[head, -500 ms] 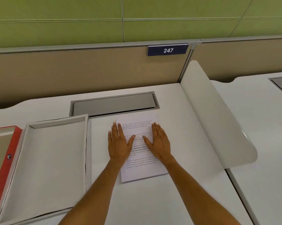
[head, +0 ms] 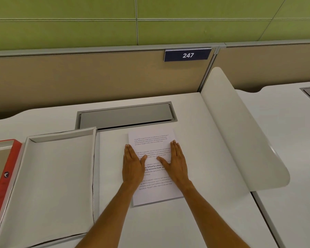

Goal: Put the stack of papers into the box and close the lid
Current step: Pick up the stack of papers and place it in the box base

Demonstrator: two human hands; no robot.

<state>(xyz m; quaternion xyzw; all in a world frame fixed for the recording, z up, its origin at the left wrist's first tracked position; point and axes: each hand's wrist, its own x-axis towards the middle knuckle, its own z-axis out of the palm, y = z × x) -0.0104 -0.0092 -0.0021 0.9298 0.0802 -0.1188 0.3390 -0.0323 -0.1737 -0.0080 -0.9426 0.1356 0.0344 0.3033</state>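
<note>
the stack of papers (head: 153,140) lies centre frame, long axis toward the viewer, under the flat, unclenched left hand (head: 132,166) and right hand (head: 177,164); the open box (head: 61,176) lies left, nearer the left hand.

Red lid (head: 0,178) cut off at left edge, box (head: 57,185) corner cropped below, paper text (head: 151,140) unreadably small

A dark blue plate (head: 187,54) on the top rail of the partition (head: 97,77) behind the desk read "247" in white. The top sheet of the stack of papers (head: 151,140) carried paragraphs of small black print, of which only scraps such as "Defined by a slower pace" and "community bonds" could be made out. A small round white emblem (head: 6,174) sat on the red lid (head: 0,190) at the far left, too small to read.
</note>
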